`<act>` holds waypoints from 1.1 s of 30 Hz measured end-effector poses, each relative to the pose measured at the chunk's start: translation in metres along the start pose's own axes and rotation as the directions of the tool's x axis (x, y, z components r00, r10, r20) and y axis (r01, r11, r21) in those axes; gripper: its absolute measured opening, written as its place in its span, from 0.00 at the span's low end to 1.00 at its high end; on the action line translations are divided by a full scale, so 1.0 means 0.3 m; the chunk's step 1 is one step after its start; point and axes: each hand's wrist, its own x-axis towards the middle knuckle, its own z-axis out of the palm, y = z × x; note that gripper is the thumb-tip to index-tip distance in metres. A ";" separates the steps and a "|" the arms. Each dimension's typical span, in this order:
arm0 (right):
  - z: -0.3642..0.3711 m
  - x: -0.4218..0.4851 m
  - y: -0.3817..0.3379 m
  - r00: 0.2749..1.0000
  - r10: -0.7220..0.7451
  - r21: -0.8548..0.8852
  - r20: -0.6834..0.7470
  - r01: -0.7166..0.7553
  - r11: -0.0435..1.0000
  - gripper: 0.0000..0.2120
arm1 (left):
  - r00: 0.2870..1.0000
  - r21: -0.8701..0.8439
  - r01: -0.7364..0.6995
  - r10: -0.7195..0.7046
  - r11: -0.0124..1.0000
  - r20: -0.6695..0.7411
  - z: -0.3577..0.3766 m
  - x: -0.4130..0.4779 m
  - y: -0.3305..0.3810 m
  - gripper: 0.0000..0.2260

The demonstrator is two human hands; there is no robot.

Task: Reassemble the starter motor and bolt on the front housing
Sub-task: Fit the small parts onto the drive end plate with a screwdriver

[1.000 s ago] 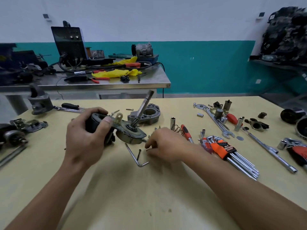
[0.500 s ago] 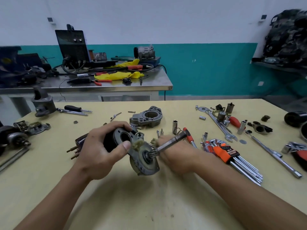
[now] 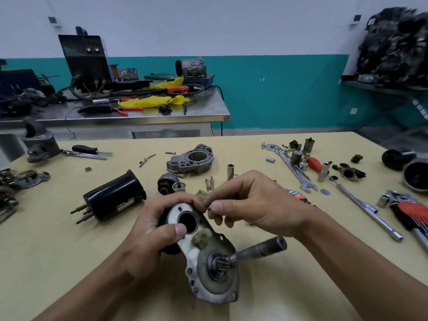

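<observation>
My left hand [image 3: 152, 235] grips the starter motor body, whose grey end plate [image 3: 208, 258] faces me with a round hole and a geared shaft [image 3: 257, 250] sticking out to the right. My right hand [image 3: 250, 205] pinches a small bolt [image 3: 209, 206] at the plate's upper edge, next to a greenish lever piece [image 3: 202, 193]. The front housing [image 3: 192, 159] lies on the yellow table [image 3: 69, 251] behind my hands. A black solenoid cylinder [image 3: 113, 196] lies to the left, and a small black part [image 3: 168, 183] sits near it.
Spanners [image 3: 294, 170], sockets, a long ratchet extension [image 3: 366, 205] and red hex keys [image 3: 414, 214] are spread on the right. Loose bolts [image 3: 209, 183] lie behind my hands. Dark motor casings [image 3: 407, 167] are at far right. A steel bench [image 3: 129, 115] with a welder stands beyond.
The motor came up off the table and turned, so its plate faces me. My right hand left the table, passed the shaft, and now pinches a small bolt at the plate's top edge.
</observation>
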 end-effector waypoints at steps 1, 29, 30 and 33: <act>0.001 -0.003 -0.001 1.000 0.005 -0.014 0.019 -0.004 1.000 0.07 | 1.000 -0.006 -0.003 0.003 1.000 0.016 0.003 0.000 0.001 0.16; 0.103 0.042 0.144 0.994 0.103 0.350 -0.040 -0.082 0.933 0.21 | 0.993 0.295 -0.056 0.084 0.954 -0.084 0.001 -0.003 0.012 0.18; 0.104 0.043 0.145 0.994 0.104 0.374 -0.032 -0.084 0.924 0.21 | 0.993 0.301 -0.057 0.086 0.952 -0.085 0.001 -0.004 0.013 0.18; 0.103 0.040 0.140 0.994 0.109 0.407 -0.019 -0.092 0.909 0.22 | 0.992 0.304 -0.058 0.090 0.951 -0.094 0.001 -0.002 0.013 0.18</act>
